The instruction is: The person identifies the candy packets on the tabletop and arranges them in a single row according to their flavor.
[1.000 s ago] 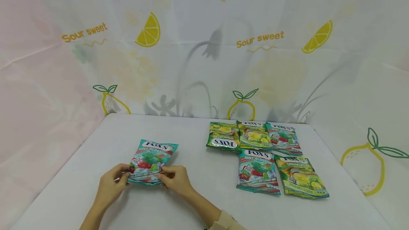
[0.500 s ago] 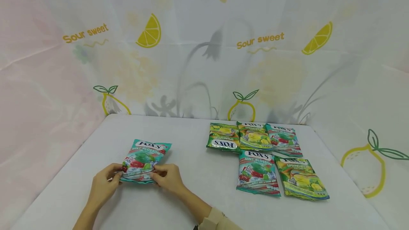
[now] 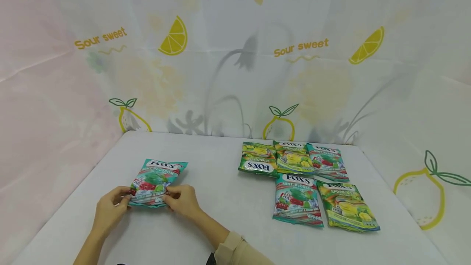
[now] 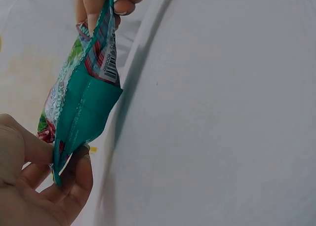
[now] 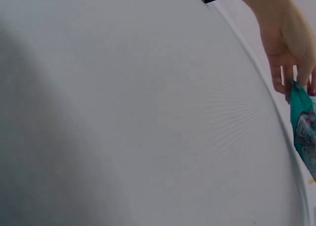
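Observation:
A teal Mint Blossom candy bag (image 3: 154, 183) is held at its lower corners by both hands, at the left of the table. The left hand (image 3: 109, 209) pinches its left corner, and the right hand (image 3: 185, 202) pinches the right one. From the left wrist view, the bag's teal underside (image 4: 89, 107) faces the camera, with the left hand (image 4: 44, 174) gripping its near end between thumb and fingers. In the right wrist view one hand (image 5: 291, 43) shows at the right edge, pinching a corner of the bag (image 5: 303, 122).
On the right of the white table (image 3: 220, 224) lie several more bags: a green one (image 3: 258, 156), a yellow-green one (image 3: 293, 158) and a teal one (image 3: 327, 162) at the back, then a teal one (image 3: 297, 199) and a yellow-green one (image 3: 347, 207) in front. A patterned cloth (image 3: 228, 81) hangs behind.
Both hands have moved left with the teal bag between them, keeping their hold on its lower corners. The bags on the right stay where they were.

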